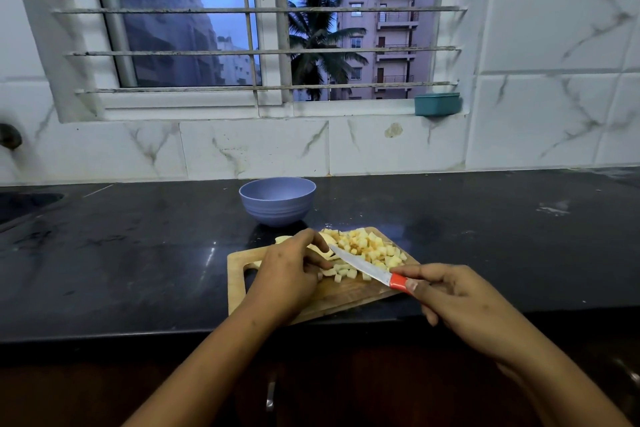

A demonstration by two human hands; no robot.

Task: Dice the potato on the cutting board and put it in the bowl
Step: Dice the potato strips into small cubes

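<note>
The diced potato (372, 248) is lying in a loose heap on the far part of the cutting board (239, 274), toward its one o'clock corner. A few more cubes (341, 272) are sitting apart from the heap, at about seven o'clock from it, near the middle of the board. Just at nine o'clock from the heap, some pale potato strips (325, 255) are lying uncut, partly covered by fingers.

The board is resting askew on the black counter (138, 253), close to its near edge. The blue bowl (277, 201) is standing upright on the counter at twelve o'clock from the board, just beyond it and not touching. From where I am standing, only the far inner wall is showing, so I cannot tell what is in it. A teal container (437, 104) is sitting on the window ledge, well away at one o'clock, its contents hidden.

The left hand (287, 270) is curling over the potato strips, fingers bent and thumb pressing in, holding them against the board. The right hand (460, 302) is gripping the red handle of the knife (360, 265), fingers wrapped round it. The blade is pointing toward ten o'clock, crossing over the loose cubes, its tip almost meeting the left forefinger.
</note>
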